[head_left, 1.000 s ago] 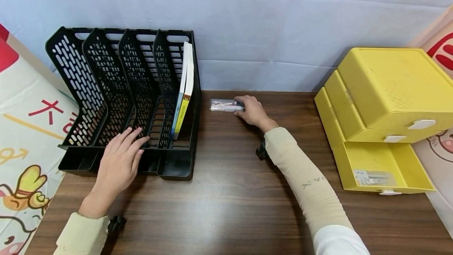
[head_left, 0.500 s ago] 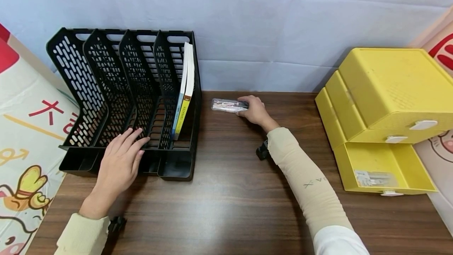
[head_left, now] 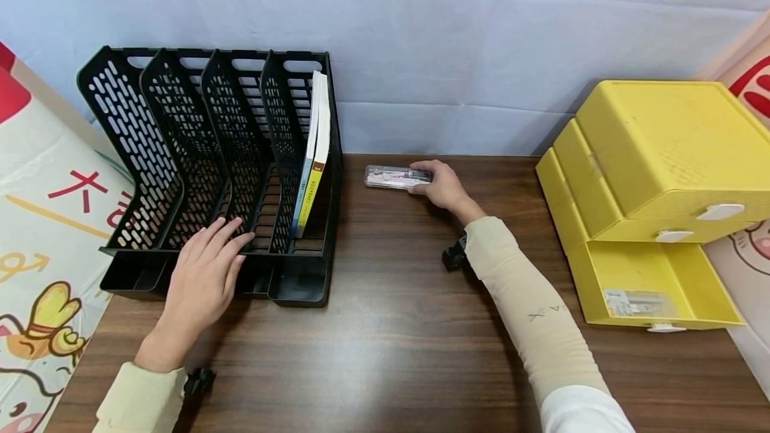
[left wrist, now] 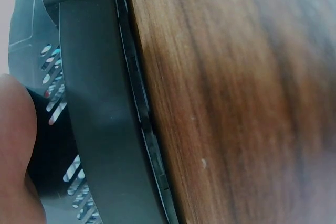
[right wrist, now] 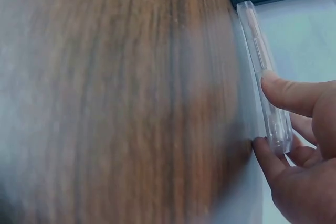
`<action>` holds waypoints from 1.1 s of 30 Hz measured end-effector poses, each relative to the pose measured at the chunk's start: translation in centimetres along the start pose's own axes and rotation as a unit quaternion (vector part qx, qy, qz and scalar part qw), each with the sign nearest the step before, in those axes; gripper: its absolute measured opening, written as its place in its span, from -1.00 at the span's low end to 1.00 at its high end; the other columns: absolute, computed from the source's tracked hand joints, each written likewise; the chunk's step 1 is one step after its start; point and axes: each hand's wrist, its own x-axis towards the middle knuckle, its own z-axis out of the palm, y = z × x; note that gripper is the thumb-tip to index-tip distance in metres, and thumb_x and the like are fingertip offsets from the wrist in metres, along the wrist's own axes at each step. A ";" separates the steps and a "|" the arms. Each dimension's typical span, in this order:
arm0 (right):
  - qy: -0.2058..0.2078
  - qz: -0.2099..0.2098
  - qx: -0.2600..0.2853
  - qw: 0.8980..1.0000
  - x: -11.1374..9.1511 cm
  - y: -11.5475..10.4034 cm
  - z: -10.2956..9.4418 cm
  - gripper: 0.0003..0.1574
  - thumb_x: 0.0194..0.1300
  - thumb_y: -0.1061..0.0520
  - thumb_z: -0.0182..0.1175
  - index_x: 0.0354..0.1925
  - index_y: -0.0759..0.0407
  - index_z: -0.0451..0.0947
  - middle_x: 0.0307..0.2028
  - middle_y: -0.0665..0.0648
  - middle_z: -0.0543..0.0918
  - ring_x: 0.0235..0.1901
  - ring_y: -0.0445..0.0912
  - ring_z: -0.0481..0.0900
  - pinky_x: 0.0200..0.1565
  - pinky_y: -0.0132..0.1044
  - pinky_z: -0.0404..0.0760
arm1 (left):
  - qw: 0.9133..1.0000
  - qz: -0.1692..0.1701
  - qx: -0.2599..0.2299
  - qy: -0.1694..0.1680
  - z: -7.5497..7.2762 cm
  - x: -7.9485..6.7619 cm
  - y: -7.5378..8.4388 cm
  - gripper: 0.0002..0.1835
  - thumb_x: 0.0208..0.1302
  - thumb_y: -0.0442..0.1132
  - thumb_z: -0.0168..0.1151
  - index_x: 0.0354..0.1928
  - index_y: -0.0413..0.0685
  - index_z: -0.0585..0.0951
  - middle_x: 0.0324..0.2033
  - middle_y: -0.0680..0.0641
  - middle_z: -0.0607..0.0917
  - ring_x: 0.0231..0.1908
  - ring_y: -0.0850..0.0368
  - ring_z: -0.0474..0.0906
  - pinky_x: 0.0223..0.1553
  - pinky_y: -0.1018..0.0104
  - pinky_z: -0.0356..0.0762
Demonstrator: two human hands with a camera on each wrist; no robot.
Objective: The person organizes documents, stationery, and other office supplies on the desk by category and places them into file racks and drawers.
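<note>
My right hand [head_left: 444,186] grips the right end of a slim clear plastic case [head_left: 390,177] near the back of the table. Small items show through the case's lid. In the right wrist view the thumb lies on one face of the clear case [right wrist: 262,51], with fingers on the other side. My left hand [head_left: 204,279] rests, fingers extended, over the front edge of a black file rack [head_left: 240,132]. The left wrist view has part of that hand [left wrist: 18,150] at its left border, beside the rack's front wall [left wrist: 105,93].
Two thin books [head_left: 313,166] lean in the rack's rightmost slot. On the right stands a yellow drawer unit [head_left: 680,139]; its pulled-out bottom drawer [head_left: 692,286] holds a clear packet [head_left: 637,303]. White cloth [head_left: 421,52] hangs behind the wooden table [head_left: 385,353].
My right hand has moved slightly to the right, carrying the clear plastic case along. The left hand stays where it was on the rack.
</note>
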 end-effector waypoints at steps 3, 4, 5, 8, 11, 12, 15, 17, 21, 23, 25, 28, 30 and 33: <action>-0.004 -0.004 0.013 1.000 -0.4 -0.1 -0.3 -0.34 0.29 0.16 0.43 0.33 0.16 0.52 0.38 0.25 0.41 0.38 0.15 0.34 0.37 0.06 0.31 | 1.000 -0.002 -0.001 0.001 0.0 0.0 0.0 -0.49 0.64 0.01 -0.23 0.17 -0.12 0.63 0.29 -0.24 0.56 0.39 -0.22 0.34 0.30 -0.28 0.25; -0.005 -0.006 0.017 1.000 -0.5 -0.1 -0.4 -0.34 0.28 0.16 0.43 0.32 0.15 0.53 0.38 0.24 0.41 0.37 0.14 0.35 0.36 0.06 0.32 | 1.000 -0.002 -0.002 0.001 0.0 0.0 0.0 -0.49 0.64 0.01 -0.23 0.18 -0.12 0.63 0.29 -0.24 0.56 0.39 -0.22 0.34 0.30 -0.28 0.24; -0.008 -0.009 0.018 1.000 -0.7 -0.2 -0.5 -0.34 0.28 0.16 0.44 0.32 0.14 0.54 0.38 0.23 0.42 0.36 0.14 0.36 0.35 0.05 0.33 | 1.000 -0.003 -0.002 0.001 0.0 0.0 0.0 -0.49 0.64 0.01 -0.23 0.18 -0.12 0.63 0.29 -0.24 0.56 0.39 -0.22 0.34 0.31 -0.28 0.24; -0.017 -0.023 0.016 0.999 -1.2 -0.3 -1.0 -0.34 0.28 0.15 0.43 0.32 0.13 0.54 0.38 0.22 0.42 0.36 0.12 0.37 0.34 0.06 0.34 | 1.000 -0.004 -0.003 0.000 0.0 -0.1 0.0 -0.49 0.64 0.01 -0.23 0.18 -0.11 0.63 0.30 -0.23 0.55 0.40 -0.21 0.33 0.31 -0.27 0.23; -0.026 -0.041 0.010 0.999 -2.0 -0.6 -1.6 -0.33 0.29 0.16 0.43 0.34 0.15 0.52 0.38 0.23 0.43 0.36 0.13 0.37 0.34 0.09 0.34 | 1.000 -0.003 -0.001 -0.001 0.0 -0.1 0.0 -0.50 0.64 0.00 -0.22 0.18 -0.12 0.63 0.30 -0.24 0.55 0.40 -0.22 0.33 0.32 -0.26 0.22; -0.028 -0.048 0.009 0.998 -2.3 -0.7 -1.8 -0.32 0.29 0.16 0.43 0.34 0.17 0.52 0.37 0.23 0.43 0.34 0.13 0.38 0.33 0.09 0.35 | 1.000 -0.002 -0.001 -0.001 0.0 -0.1 0.0 -0.51 0.64 -0.01 -0.21 0.18 -0.12 0.63 0.30 -0.23 0.55 0.39 -0.23 0.34 0.33 -0.26 0.22; -0.028 -0.068 0.004 0.997 -3.1 -1.1 -2.5 -0.32 0.27 0.18 0.44 0.33 0.21 0.52 0.33 0.25 0.47 0.28 0.13 0.44 0.27 0.08 0.38 | 1.000 -0.001 0.000 0.002 0.0 -0.1 0.0 -0.54 0.62 -0.03 -0.18 0.18 -0.12 0.62 0.30 -0.24 0.56 0.39 -0.23 0.34 0.37 -0.22 0.19; -0.026 -0.078 0.005 0.997 -3.5 -1.2 -2.8 -0.32 0.26 0.19 0.44 0.32 0.23 0.52 0.29 0.25 0.50 0.20 0.12 0.48 0.20 0.05 0.42 | 1.000 -0.001 -0.002 0.002 0.0 -0.1 0.0 -0.54 0.62 -0.03 -0.18 0.18 -0.13 0.63 0.30 -0.24 0.55 0.39 -0.23 0.34 0.40 -0.19 0.16; -0.030 -0.088 0.013 0.996 -4.3 -1.5 -3.5 -0.32 0.24 0.23 0.45 0.31 0.26 0.53 0.25 0.26 0.53 0.14 0.11 0.49 0.11 0.01 0.43 | 1.000 -0.003 -0.002 -0.001 0.0 -0.1 0.0 -0.51 0.64 -0.01 -0.22 0.18 -0.13 0.63 0.30 -0.25 0.55 0.40 -0.22 0.33 0.40 -0.20 0.16; -0.029 -0.091 0.019 0.995 -4.6 -1.7 -3.7 -0.33 0.23 0.25 0.46 0.29 0.27 0.54 0.24 0.27 0.54 0.15 0.10 0.49 0.10 -0.01 0.43 | 1.000 -0.005 -0.002 -0.004 0.0 -0.2 0.0 -0.51 0.64 -0.01 -0.22 0.18 -0.13 0.62 0.30 -0.25 0.55 0.40 -0.22 0.32 0.40 -0.20 0.15; -0.027 -0.095 0.019 0.995 -5.0 -1.8 -4.0 -0.33 0.21 0.27 0.46 0.28 0.27 0.55 0.24 0.27 0.55 0.15 0.10 0.50 0.09 -0.02 0.44 | 1.000 -0.006 -0.001 -0.005 0.0 -0.2 0.0 -0.52 0.63 -0.02 -0.20 0.19 -0.13 0.62 0.30 -0.25 0.55 0.41 -0.21 0.32 0.41 -0.19 0.15; -0.024 -0.100 0.012 0.995 -5.7 -2.0 -4.5 -0.34 0.20 0.27 0.48 0.26 0.26 0.57 0.22 0.27 0.57 0.11 0.08 0.50 0.07 -0.04 0.44 | 1.000 -0.005 0.000 -0.005 0.0 -0.2 0.0 -0.54 0.61 -0.05 -0.17 0.19 -0.13 0.62 0.30 -0.25 0.55 0.41 -0.21 0.31 0.40 -0.20 0.15; -0.026 -0.101 0.008 0.995 -6.3 -2.1 -4.9 -0.34 0.20 0.27 0.47 0.27 0.24 0.57 0.22 0.26 0.56 0.09 0.08 0.50 0.05 -0.04 0.45 | 1.000 -0.004 0.000 -0.005 0.0 -0.2 0.0 -0.54 0.61 -0.05 -0.16 0.19 -0.13 0.63 0.30 -0.25 0.55 0.41 -0.22 0.32 0.40 -0.20 0.15; -0.032 -0.101 0.014 0.994 -7.2 -2.2 -5.4 -0.35 0.22 0.25 0.46 0.28 0.22 0.57 0.24 0.24 0.54 0.10 0.07 0.49 0.07 -0.03 0.46 | 1.000 -0.004 0.002 -0.010 0.0 -0.1 0.0 -0.53 0.62 -0.04 -0.19 0.19 -0.13 0.62 0.31 -0.25 0.55 0.41 -0.22 0.31 0.40 -0.21 0.15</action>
